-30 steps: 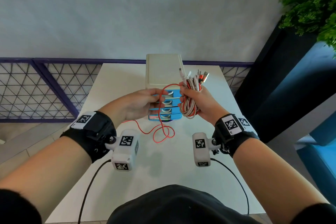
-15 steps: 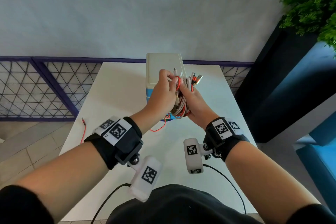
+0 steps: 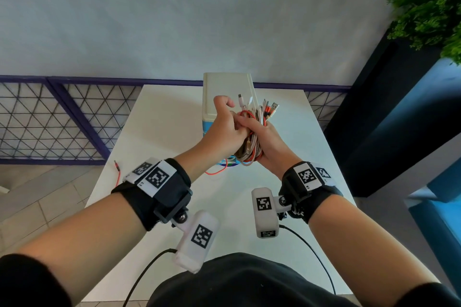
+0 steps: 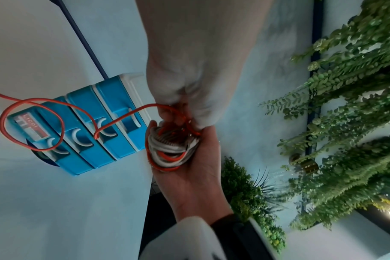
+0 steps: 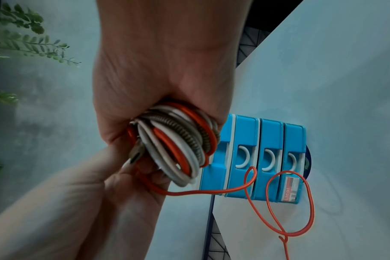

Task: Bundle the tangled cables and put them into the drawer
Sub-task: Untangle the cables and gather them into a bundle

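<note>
My right hand (image 3: pixel 259 139) grips a coiled bundle of white, red and braided cables (image 3: pixel 252 151), plugs sticking up at its top (image 3: pixel 268 108). My left hand (image 3: pixel 230 119) is curled against the bundle's upper part and pinches a thin red wire (image 4: pixel 127 112) that runs round it. The wire's slack (image 5: pixel 289 202) hangs in loops before the blue drawers (image 4: pixel 89 126) and trails left, its tip (image 3: pixel 116 164) near the table's edge. The white-topped drawer unit (image 3: pixel 227 90) stands just behind both hands, all its drawers (image 5: pixel 256 158) closed.
The white table (image 3: pixel 162 132) is narrow, with a purple mesh railing (image 3: pixel 62 119) to its left and behind. A dark planter with green foliage (image 3: pixel 429 7) stands at the right. Wrist camera leads (image 3: pixel 309 252) hang near my body.
My left hand rose from in front of the drawers to the top of the bundle, pulling the red wire up with it. The wire's loose end slid out to the table's left side.
</note>
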`<action>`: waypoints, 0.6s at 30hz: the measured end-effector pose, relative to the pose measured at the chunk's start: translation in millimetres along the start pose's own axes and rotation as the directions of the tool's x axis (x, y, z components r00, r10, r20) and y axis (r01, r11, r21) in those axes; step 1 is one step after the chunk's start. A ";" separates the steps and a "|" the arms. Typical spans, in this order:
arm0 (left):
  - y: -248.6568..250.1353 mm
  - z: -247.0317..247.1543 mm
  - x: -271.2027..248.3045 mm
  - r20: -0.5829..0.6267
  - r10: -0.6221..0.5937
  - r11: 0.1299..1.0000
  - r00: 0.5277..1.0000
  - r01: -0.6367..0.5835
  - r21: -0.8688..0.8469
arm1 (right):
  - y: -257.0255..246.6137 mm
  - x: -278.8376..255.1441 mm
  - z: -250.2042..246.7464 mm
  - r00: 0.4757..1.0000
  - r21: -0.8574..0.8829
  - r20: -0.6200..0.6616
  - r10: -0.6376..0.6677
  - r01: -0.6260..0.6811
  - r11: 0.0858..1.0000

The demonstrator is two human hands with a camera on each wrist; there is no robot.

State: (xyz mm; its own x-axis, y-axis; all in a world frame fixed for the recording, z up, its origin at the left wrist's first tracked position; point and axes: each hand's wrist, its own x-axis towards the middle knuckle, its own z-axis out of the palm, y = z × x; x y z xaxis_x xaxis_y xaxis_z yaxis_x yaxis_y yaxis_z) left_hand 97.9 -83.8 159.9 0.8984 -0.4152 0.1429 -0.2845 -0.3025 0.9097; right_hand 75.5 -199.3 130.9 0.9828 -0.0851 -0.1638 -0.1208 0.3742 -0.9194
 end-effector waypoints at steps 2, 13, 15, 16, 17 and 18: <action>0.5 -2.9 1.2 0.032 -0.047 0.999 0.998 0.048 -0.013 | 0.3 -0.3 1.1 1.000 -0.015 -0.018 -0.023 0.023 1.000; -1.4 -19.6 -5.7 0.371 -0.340 0.888 0.864 0.425 -0.175 | -5.1 13.7 -12.3 0.927 -0.150 -0.343 -0.152 0.106 0.983; -13.0 -19.9 -15.6 0.609 -0.297 0.894 0.736 0.438 -0.094 | -12.5 14.0 -15.6 0.928 -0.042 -0.344 -0.145 0.140 0.989; -20.1 -19.7 -19.9 0.691 -0.280 0.901 0.667 0.431 -0.051 | -16.5 14.0 -16.5 0.933 0.028 -0.334 -0.136 0.154 0.988; -27.8 -19.6 -23.5 0.748 -0.271 0.907 0.606 0.422 -0.013 | -20.2 13.7 -17.1 0.938 0.093 -0.322 -0.126 0.164 0.982; -36.2 -19.8 -25.1 0.781 -0.274 0.912 0.562 0.408 0.026 | -23.6 13.5 -17.9 0.943 0.144 -0.313 -0.116 0.167 0.975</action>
State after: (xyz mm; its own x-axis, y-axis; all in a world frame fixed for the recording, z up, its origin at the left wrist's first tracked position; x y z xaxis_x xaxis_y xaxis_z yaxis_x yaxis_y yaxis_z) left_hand 92.2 -45.5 131.1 0.3214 -0.8201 -0.4734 0.0986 -0.4682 0.8781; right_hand 89.1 -225.8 144.0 0.8966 -0.4129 -0.1602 0.0668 0.4837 -0.8727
